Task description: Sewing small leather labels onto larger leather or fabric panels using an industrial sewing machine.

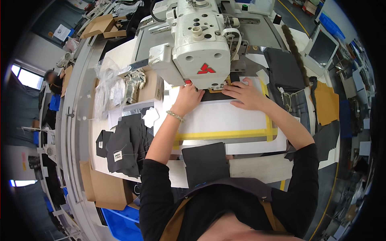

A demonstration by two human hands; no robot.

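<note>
Pale wall (34, 54) at left of my remote view, upper window (31, 76) and lower window (27, 183) glowing white on that side, grey floor (323, 193) with a yellow line (294, 16) at right, white bench (120, 52) across centre

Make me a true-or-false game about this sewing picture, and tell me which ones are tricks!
1. The left hand and right hand are both close to the front of the white sewing machine. True.

2. The bracelet is on the right wrist. False: the beaded bracelet is on the left wrist.

3. A pile of dark fabric pieces lies to the left of the left forearm. True.

4. The tape along the near edge of the sheet is blue. False: the adhesive tape is yellow, and the sheet is white.

5. A monitor stands on the person's right. True.
</note>
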